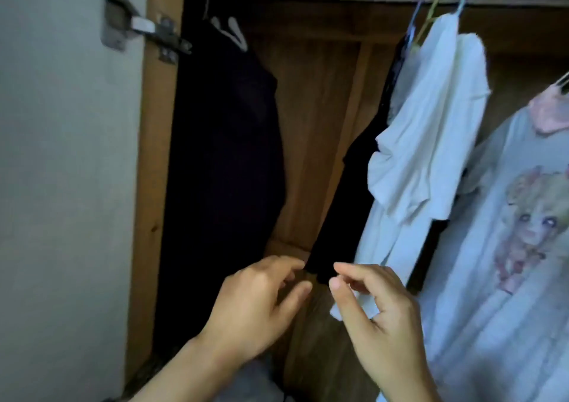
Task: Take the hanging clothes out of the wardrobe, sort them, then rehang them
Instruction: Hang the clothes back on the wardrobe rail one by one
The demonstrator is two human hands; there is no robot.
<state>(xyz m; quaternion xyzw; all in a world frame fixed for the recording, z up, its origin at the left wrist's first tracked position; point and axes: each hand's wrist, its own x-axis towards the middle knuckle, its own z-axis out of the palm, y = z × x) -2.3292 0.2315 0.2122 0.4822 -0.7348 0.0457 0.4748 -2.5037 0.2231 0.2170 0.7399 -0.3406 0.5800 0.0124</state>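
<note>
1. The clothes are on the rail inside the wardrobe (311,99): a dark garment (228,143) at the left, a black garment (345,192) in the middle, a white shirt (431,130) beside it and a cartoon-print T-shirt (505,247) at the right. The step looks like tidying the lower end of the black garment, though whether it is coming out or going back in cannot be told.
2. The left hand (255,303) is loosely curled, its fingertips touching the left edge of the black garment's hem; no firm grip shows.
3. The right hand (375,315) has thumb and forefinger close together just right of that hem, near a white corner of cloth; whether they pinch anything cannot be told.
4. The next move probably needs a sure hold on the hem, or a reach up to the hanger on the rail.
</note>
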